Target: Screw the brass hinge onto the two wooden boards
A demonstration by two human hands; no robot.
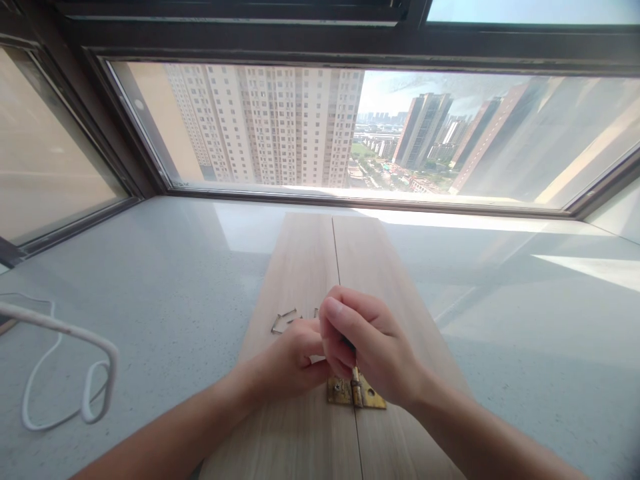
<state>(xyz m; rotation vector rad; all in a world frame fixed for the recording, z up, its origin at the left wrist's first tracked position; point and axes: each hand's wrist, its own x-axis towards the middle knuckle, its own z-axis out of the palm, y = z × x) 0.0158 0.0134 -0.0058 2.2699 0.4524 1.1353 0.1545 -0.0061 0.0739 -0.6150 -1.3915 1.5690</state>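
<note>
My right hand [367,333] is a closed fist above the hinge, thumb on top. A bit of dark handle [349,343] shows in it, apparently a screwdriver's; the rest is hidden. My left hand [295,353] meets it from the left, fingers curled in beside the hinge; its fingertips, and whatever they pinch, are covered by the right hand. The brass hinge [357,395] lies across the seam of two pale wooden boards [300,267]. One screw head [337,387] sits in its left leaf, and an open hole shows in the right leaf.
Several loose screws [283,313] lie on the left board, beyond my left hand. A white cable [30,400] and a curved white bar [107,353] are at the left on the speckled sill [190,267]. A dark-framed window [350,200] borders the far side.
</note>
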